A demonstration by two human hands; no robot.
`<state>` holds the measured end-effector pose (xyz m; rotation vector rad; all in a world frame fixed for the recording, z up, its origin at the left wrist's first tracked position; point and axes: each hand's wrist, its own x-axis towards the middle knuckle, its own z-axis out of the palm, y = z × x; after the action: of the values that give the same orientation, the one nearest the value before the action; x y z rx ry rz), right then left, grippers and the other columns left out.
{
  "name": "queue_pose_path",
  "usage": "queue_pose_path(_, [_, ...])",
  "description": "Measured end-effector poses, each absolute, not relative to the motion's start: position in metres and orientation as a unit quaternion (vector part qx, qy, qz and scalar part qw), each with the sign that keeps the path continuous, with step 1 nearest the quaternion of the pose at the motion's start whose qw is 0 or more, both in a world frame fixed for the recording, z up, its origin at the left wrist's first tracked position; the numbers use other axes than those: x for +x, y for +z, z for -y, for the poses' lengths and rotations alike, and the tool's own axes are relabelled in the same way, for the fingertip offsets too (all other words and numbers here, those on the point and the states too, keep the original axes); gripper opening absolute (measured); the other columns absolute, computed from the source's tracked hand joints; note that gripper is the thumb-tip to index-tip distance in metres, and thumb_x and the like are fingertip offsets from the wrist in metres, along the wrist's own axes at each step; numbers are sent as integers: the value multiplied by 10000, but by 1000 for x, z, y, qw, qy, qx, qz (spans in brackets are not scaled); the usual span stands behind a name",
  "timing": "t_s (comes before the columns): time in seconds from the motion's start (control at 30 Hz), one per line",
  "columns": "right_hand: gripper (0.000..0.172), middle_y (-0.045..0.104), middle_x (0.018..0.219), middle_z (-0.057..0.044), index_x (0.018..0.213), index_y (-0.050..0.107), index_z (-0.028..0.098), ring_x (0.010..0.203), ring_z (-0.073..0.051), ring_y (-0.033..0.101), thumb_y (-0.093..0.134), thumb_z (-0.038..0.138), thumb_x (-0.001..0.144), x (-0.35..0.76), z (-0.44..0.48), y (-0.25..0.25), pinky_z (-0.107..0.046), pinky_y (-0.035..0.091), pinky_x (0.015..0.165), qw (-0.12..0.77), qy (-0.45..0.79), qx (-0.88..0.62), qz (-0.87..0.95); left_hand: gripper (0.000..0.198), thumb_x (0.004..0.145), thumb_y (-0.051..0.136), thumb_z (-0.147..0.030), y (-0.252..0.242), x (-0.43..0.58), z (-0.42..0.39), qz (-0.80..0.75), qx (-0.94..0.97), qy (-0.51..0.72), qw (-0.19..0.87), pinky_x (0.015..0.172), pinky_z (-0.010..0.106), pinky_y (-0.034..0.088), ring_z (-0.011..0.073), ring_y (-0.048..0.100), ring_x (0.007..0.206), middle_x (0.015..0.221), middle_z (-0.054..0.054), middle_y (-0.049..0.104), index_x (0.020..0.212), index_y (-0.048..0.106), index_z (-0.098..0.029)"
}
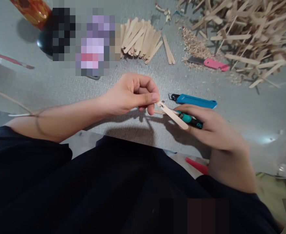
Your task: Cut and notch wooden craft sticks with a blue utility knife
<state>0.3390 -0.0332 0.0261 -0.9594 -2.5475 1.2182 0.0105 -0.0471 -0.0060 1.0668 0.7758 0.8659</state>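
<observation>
My left hand (pixel 138 92) pinches one end of a flat wooden craft stick (pixel 173 115) between thumb and fingers. Near that end the stick has small cut-out openings. Its rounded other end lies by my right thumb. My right hand (pixel 211 128) is closed around a craft knife (pixel 188 119) with a teal-and-black handle, its tip mostly hidden behind the stick. Another thin piece of wood (pixel 158 112) shows just below my left fingertips. Right above my right hand, a blue box cutter (pixel 196 100) rests on the table.
A row of craft sticks (pixel 140 39) lies at the back, with two loose sticks (pixel 168 50) beside it. At the upper right are a large heap of sticks (pixel 245 35), wood shavings (pixel 196 42) and a pink-handled blade (pixel 214 64). A dark bottle-like object (pixel 44 44) stands upper left.
</observation>
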Motion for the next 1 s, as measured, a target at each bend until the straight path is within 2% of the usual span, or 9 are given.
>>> queue_pose_path(0.17, [305, 895, 1394, -81, 1468, 776, 346, 1216, -360, 885, 749, 396, 1168, 338, 36, 26, -528, 718, 993, 89, 404, -317, 854, 385, 924, 1090, -380, -9, 16, 55, -404, 463, 448, 650, 509, 238, 550, 133, 679, 518, 632, 18, 751, 844, 766, -188])
queue_pose_path(0.33, [303, 889, 1413, -81, 1471, 763, 360, 1210, -366, 881, 730, 378, 1171, 336, 41, 27, -539, 715, 975, 90, 403, -335, 847, 343, 925, 1085, -353, -5, 15, 59, -347, 503, 468, 638, 483, 227, 467, 129, 697, 538, 670, 37, 791, 880, 790, -184])
queue_pose_path(0.57, [313, 873, 1387, -77, 1458, 761, 389, 1225, -367, 863, 745, 322, 1153, 332, 42, 30, -556, 700, 1023, 100, 425, -320, 841, 369, 908, 1102, -352, -1, 14, 62, -367, 484, 454, 652, 484, 204, 478, 129, 706, 533, 662, 11, 782, 877, 777, -180])
queue_pose_path(0.7, [312, 863, 1384, -87, 1453, 759, 391, 1222, -378, 852, 721, 324, 1151, 330, 42, 30, -576, 691, 1031, 93, 424, -329, 839, 370, 886, 1107, -221, -12, 19, 61, -395, 410, 493, 658, 465, 218, 488, 150, 719, 513, 609, 11, 718, 859, 743, -164])
queue_pose_path(0.87, [285, 881, 1337, -89, 1407, 755, 382, 1165, -388, 860, 686, 335, 1135, 329, 42, 33, -602, 695, 1023, 83, 409, -334, 845, 388, 793, 1137, -97, -6, 19, 58, -378, 405, 481, 680, 490, 228, 539, 172, 760, 526, 612, 13, 724, 830, 754, -150])
queue_pose_path(1.0, [192, 884, 1247, -71, 1318, 741, 373, 1065, -357, 863, 692, 339, 1136, 328, 43, 34, -564, 698, 944, 70, 398, -350, 845, 310, 840, 1095, -62, 5, 15, 55, -378, 442, 457, 673, 514, 222, 552, 165, 773, 536, 623, 22, 750, 815, 793, -131])
